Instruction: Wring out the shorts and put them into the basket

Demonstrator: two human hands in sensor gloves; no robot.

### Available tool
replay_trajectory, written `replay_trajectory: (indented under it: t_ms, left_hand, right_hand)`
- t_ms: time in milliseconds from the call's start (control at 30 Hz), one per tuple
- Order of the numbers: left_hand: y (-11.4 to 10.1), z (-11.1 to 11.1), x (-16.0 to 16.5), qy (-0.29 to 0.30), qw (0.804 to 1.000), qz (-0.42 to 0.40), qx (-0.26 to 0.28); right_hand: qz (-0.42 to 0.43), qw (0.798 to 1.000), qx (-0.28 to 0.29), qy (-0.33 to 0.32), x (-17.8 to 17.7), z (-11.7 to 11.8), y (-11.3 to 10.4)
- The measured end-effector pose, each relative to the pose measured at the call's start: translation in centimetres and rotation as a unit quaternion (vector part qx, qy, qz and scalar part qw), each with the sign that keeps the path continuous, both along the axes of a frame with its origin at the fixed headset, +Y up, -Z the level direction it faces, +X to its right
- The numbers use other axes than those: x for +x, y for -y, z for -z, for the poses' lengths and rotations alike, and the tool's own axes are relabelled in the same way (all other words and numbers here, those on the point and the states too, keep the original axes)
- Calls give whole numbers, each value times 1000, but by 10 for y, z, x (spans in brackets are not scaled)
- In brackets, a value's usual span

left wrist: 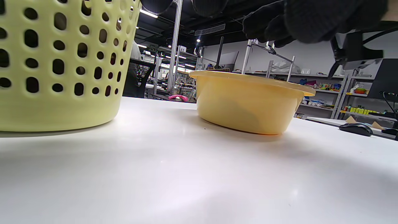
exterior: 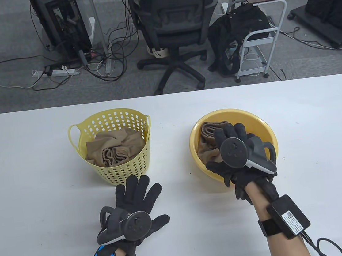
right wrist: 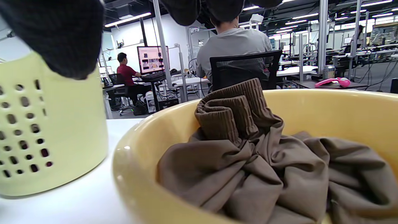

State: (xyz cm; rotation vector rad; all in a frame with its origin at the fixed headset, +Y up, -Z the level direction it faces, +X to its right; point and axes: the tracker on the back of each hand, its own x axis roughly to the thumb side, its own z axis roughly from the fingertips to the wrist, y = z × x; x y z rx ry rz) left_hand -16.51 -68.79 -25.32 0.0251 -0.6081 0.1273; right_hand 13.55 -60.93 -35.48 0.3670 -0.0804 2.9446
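Brown shorts (exterior: 209, 136) lie bunched in a yellow basin (exterior: 265, 129) at the table's right. My right hand (exterior: 230, 132) hovers just over them with fingers extended; in the right wrist view the shorts (right wrist: 264, 165) sit below the fingers (right wrist: 56, 37) without touching them. A yellow perforated basket (exterior: 114, 171) stands left of the basin with another brown garment (exterior: 115, 151) inside. My left hand (exterior: 138, 196) lies flat on the table in front of the basket, fingers spread, holding nothing. The left wrist view shows the basket (left wrist: 56, 77) and the basin (left wrist: 248, 102) side by side.
The white table (exterior: 26, 181) has bare room to the left of the basket, to the right of the basin and along the front. Beyond its far edge are an office chair (exterior: 174, 25) and a white cart (exterior: 259, 37). People sit at desks in the background.
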Motion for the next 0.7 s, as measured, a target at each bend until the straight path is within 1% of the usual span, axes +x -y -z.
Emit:
replay_trajectory:
  t_ms: [200,367,433,700]
  left_hand:
    - [0,1,-1,1,1000,-3,-2]
    - [0,1,-3,-1,1000,-4,-3]
    - [0,1,-3,0,1000,-5,-6]
    - [0,1,-3,3,1000,-4,-7]
  right_hand:
    - [-33,999,-18,23,-5,31,7]
    - [-31,998,-30,44,-7,54,11]
    - [-24,997,-43,52,-9,63,14]
    - [-45,994,-69,77,-8,88,24]
